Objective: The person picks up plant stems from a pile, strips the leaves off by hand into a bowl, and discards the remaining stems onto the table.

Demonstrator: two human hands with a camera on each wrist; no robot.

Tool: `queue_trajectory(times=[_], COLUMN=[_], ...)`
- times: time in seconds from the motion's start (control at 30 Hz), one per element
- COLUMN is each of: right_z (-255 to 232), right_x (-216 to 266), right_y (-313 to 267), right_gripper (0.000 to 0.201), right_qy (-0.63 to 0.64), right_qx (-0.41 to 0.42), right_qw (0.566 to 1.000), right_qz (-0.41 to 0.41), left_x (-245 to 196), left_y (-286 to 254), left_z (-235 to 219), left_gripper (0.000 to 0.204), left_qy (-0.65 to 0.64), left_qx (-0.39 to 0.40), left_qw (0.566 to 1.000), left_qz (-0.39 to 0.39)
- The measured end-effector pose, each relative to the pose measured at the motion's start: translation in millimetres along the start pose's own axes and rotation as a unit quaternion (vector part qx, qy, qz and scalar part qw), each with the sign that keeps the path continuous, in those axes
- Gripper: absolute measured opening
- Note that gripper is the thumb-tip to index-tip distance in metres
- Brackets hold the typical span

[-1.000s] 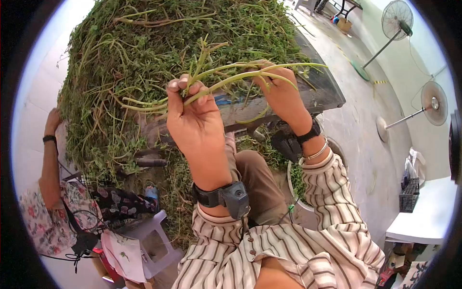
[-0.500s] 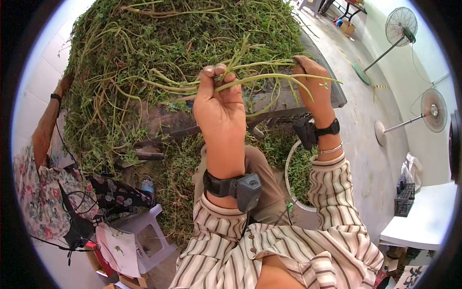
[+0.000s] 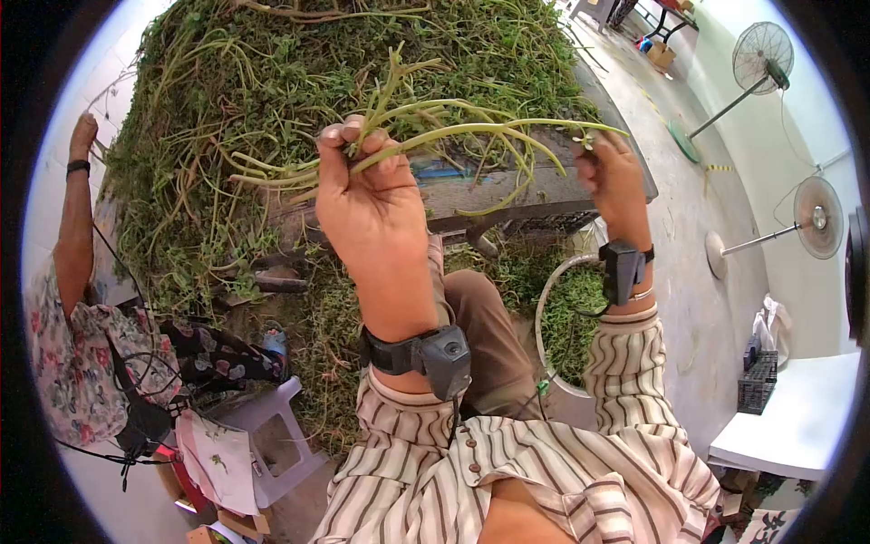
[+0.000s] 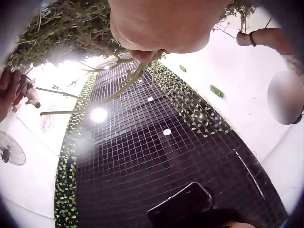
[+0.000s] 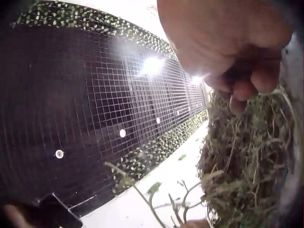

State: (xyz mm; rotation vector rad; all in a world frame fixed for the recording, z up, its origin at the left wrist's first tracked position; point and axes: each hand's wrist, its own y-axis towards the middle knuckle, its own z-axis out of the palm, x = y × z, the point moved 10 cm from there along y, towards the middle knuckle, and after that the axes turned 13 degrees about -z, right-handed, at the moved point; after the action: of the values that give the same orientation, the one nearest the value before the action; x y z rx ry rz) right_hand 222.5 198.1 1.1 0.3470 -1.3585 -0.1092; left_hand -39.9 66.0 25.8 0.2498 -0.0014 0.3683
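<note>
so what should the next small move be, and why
Probably pinch and pull the small leafy sprig away with the right grip, the left grip held steady. The sprig shows right by the right grip, near the far ends of the long green stems, and the left grip pinches those stems. Whether the sprig is attached isn't clear.
</note>
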Motion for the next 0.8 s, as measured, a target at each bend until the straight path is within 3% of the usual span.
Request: queue_trajectory(times=[0.1, 0.17, 0.43, 0.53, 0.63, 0.77, 0.8], right_z=[37.9, 69.5, 127.8, 146.2, 154.9, 150.2, 151.5], right_x=[-11.7, -15.8, -4.9, -3.8, -9.8, -8.3, 5.4], right_y=[-16.2, -26.0, -32.1, -31.0, -29.1, -24.3, -22.6], right_gripper=[0.018, 0.019, 0.024, 0.021, 0.023, 0.022, 0.021], right_qy=[0.023, 0.138, 0.135, -0.047, -0.124, -0.074, -0.103], right_qx=[0.062, 0.119, 0.247, 0.295, 0.331, 0.304, 0.305], right_qw=[0.996, 0.979, 0.959, 0.954, 0.931, 0.948, 0.941], right_qz=[0.052, 0.088, 0.023, -0.03, -0.087, -0.053, -0.102], left_x=[-0.7, 0.9, 5.8, 3.2, 1.0, -6.1, -8.0], left_y=[0.6, 1.1, -0.5, -0.1, 0.5, 0.4, 0.2], left_z=[1.2, 2.7, 7.9, 8.4, 6.3, 5.8, 6.2], left_gripper=[0.014, 0.015, 0.014, 0.011, 0.012, 0.012, 0.012], left_qy=[0.014, 0.03, 0.031, -0.001, -0.009, -0.005, -0.001], left_qx=[0.005, 0.01, 0.009, 0.009, 0.012, 0.008, 0.008], left_qw=[1.0, 0.999, 0.999, 1.0, 1.0, 1.0, 1.0], left_qz=[0.002, 0.001, -0.008, -0.006, -0.01, 0.003, 0.008])
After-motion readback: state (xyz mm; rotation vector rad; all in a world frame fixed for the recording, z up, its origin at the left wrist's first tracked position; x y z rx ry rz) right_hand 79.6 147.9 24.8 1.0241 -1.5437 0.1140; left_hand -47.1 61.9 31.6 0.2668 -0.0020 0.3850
